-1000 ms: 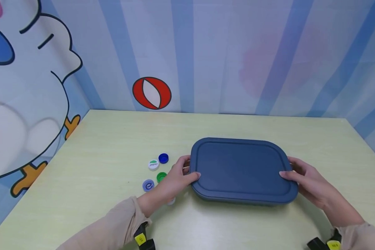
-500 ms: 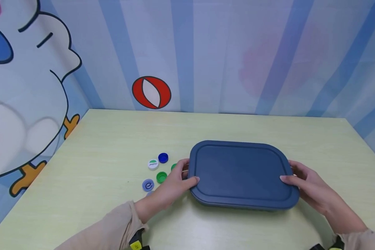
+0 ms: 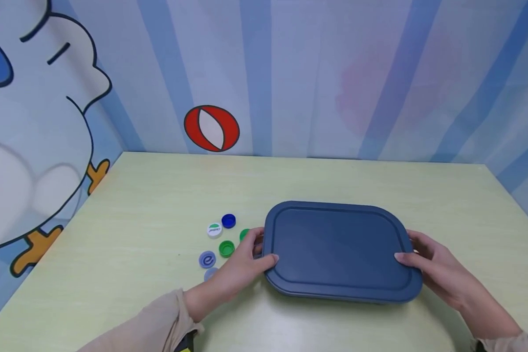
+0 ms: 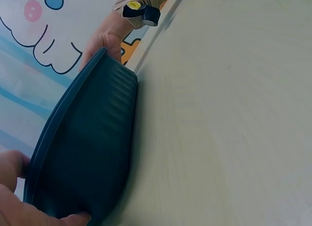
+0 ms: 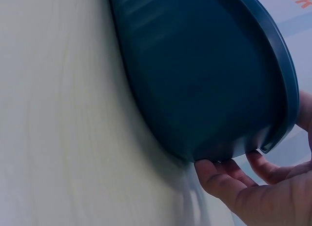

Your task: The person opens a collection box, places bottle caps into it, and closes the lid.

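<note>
A dark blue, round-cornered storage box (image 3: 341,249) with its lid on sits right of centre in the head view. My left hand (image 3: 242,261) holds its left end, thumb over the lid's edge and fingers along the side. At the opposite end my right hand (image 3: 442,264) grips it likewise, thumb on the lid. The box's smooth wall (image 4: 87,138), ribbed near the far end, fills the left wrist view, its bottom close to the tabletop. In the right wrist view, fingertips (image 5: 207,170) press the lower wall near the bottom edge. The inside is hidden by the lid.
Left of the box lie several bottle caps: dark blue (image 3: 229,221), white (image 3: 214,230), green (image 3: 226,249) and light blue (image 3: 207,259). My left hand partly covers another green cap (image 3: 244,234) and a light blue one (image 3: 210,275). A printed curtain (image 3: 290,73) stands behind the table (image 3: 180,186).
Both hands have drawn the box a little nearer to me and slightly left. A second green cap has come into sight beside my left hand.
</note>
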